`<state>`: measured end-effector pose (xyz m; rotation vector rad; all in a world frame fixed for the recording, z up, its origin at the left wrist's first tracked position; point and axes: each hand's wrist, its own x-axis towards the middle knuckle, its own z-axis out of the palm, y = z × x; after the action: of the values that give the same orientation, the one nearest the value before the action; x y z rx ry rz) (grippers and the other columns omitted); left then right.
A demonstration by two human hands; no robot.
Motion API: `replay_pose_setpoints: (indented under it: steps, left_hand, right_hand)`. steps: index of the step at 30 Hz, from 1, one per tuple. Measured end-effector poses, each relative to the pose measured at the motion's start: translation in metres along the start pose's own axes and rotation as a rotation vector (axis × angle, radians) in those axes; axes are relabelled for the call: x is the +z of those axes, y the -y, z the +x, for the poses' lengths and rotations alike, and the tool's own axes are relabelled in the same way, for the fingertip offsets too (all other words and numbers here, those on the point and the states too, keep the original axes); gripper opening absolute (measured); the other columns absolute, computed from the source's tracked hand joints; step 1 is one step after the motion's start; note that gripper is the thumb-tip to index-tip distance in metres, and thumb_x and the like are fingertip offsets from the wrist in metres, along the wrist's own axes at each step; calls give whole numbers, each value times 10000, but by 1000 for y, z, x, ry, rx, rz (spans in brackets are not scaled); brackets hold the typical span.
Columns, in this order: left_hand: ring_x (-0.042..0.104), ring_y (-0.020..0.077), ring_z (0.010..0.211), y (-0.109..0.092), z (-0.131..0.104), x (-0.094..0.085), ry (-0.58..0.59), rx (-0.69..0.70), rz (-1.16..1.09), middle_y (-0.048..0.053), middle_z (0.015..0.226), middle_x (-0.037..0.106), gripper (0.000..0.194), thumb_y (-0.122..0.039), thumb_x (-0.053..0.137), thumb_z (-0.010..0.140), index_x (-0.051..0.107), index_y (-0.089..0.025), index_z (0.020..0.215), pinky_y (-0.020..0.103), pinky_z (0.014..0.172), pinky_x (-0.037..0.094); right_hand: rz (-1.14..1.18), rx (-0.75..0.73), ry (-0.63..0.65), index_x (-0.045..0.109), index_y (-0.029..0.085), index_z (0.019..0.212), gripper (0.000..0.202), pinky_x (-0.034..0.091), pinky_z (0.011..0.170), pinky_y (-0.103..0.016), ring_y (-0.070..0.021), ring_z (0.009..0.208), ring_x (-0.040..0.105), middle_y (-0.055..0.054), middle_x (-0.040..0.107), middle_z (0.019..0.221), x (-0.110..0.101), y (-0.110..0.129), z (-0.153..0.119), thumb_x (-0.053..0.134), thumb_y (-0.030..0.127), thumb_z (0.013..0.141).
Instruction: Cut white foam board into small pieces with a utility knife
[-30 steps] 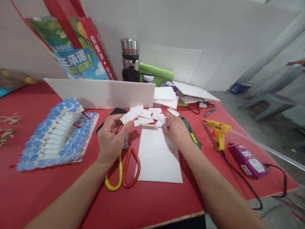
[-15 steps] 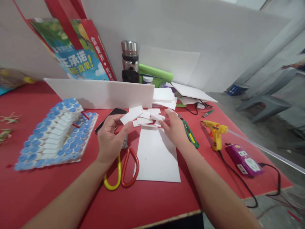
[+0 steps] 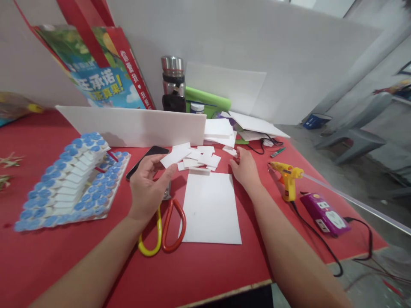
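My left hand pinches a white rectangular board piece between thumb and fingers. Several small white pieces lie in a loose heap beside it, at the far end of a larger white board. My right hand is low over the table to the right of the heap, thumb and fingers apart. Just beyond its fingertips lies a small white piece. The green utility knife is hidden, apparently beneath my right hand. Scissors with yellow and red handles lie near my left wrist.
A model with blue rolled pieces stands left, near a phone. A white panel stands behind. On the right are a yellow glue gun, a purple power strip and cables. A steel flask stands at the back.
My right hand has moved right, away from the heap and over where the green utility knife was visible. My left hand stays at its white piece. The view has shifted slightly.
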<state>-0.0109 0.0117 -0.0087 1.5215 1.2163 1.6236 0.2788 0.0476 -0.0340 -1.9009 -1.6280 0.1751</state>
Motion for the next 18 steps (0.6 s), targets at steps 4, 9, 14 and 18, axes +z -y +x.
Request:
replay_pose_setpoints:
  steps: [4,9,14,18]
  left_hand:
    - [693,215,955,2,0,0,5,10,3,59,1065,711,349,-420,848,863,743,-223,1131,437,987,590]
    - [700,217,969,5,1,1,3,19,2,66,1107,721,357,-417,852,854,744,-235,1141,430,984,589]
    - [709,221,975,3,1,2,-15,27,17,60,1082,723,335,-404,847,852,748,-231,1121,429,981,590]
    - [709,220,967,3,1,2,-3,21,8,59,1084,725,341,-411,851,854,744,-233,1126,431,971,590]
  right_hand:
    - [-173,-67,51,520,45,1491,538,461,1097,-493,-360,1349,545,-259,627,1433,1,0,7,522,165,966]
    - [-257,-33,97,535,8,1465,500,418,1105,-520,-405,1327,545,-292,644,1384,2,6,9,531,150,985]
    - [-254,7,96,629,76,1340,386,456,1029,-481,-386,1230,579,-254,663,1290,-6,13,4,582,158,965]
    - [-160,10,85,596,95,1407,471,503,954,-435,-333,1138,619,-207,667,1263,-13,17,-1,584,134,938]
